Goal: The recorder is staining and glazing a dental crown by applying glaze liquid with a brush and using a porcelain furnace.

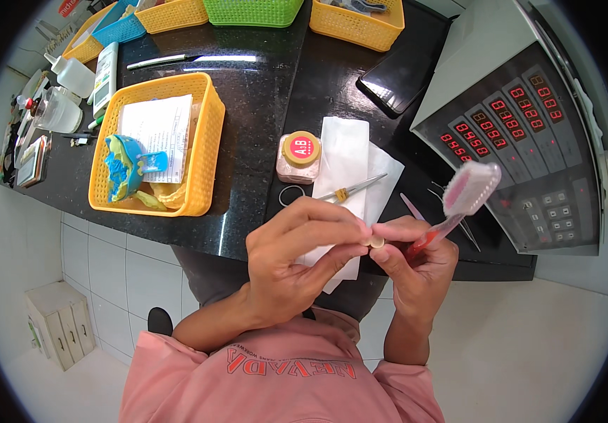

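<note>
My left hand (297, 261) is closed, its thumb and fingertips pinching a small cream-coloured piece (376, 241). Fingertips of my right hand (410, 271) meet it at the same piece, and that hand also grips a toothbrush (424, 240) with a red handle and a white-and-pink bristled head raised to the upper right. Beneath my hands lie white paper sheets (343, 141) with metal tweezers (367, 182). A small jar (297, 169) with a gold lid stands left of the paper, beside a black ring (292, 196). More slim metal tools (470, 233) lie to the right.
A yellow basket (205, 141) with papers and blue moulds sits at left, near bottles (71, 77). More baskets (350, 28) line the back. A black phone (381, 92) lies before a grey machine (494, 169) with red displays. A small cabinet (64, 324) stands on the floor.
</note>
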Available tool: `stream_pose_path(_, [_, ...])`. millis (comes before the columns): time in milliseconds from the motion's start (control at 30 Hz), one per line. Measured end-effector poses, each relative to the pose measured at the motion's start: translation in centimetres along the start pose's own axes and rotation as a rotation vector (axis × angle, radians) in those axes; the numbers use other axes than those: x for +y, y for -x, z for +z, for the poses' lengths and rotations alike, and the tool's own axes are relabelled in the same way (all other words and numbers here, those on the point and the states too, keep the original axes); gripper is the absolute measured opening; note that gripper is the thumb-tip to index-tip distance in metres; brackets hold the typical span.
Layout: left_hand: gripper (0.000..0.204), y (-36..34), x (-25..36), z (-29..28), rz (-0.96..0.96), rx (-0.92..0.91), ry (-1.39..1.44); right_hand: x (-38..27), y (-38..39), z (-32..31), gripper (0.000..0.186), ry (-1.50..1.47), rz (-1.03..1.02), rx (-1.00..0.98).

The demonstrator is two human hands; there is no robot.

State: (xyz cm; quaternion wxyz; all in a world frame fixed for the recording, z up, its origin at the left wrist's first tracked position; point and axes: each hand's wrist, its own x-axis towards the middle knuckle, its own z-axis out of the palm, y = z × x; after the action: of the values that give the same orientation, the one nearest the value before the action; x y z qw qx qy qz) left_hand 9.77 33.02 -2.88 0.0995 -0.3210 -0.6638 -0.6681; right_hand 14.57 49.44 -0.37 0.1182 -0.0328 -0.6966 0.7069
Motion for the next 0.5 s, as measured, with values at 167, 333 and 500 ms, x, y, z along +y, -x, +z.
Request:
stream_pose_path(167, [0.015, -0.08, 0.75, 0.43, -0.164, 0.039, 0.062, 0.55, -0.13, -0.09, 0.019, -0.05, -0.051, -0.041])
stream_pose_path(333, [0.015, -0.15, 0.96, 0.36, -0.265, 0.058, 0.159, 1.02, -0.2, -0.39, 0.018, -0.044, -0.045, -0.074])
stream_pose_path(500, [0.015, 0.01, 0.64, 0.62, -0.328, 0.065, 0.242, 0.42, -0.15, 0.16, 0.017, -0.017, 0.006, 0.017])
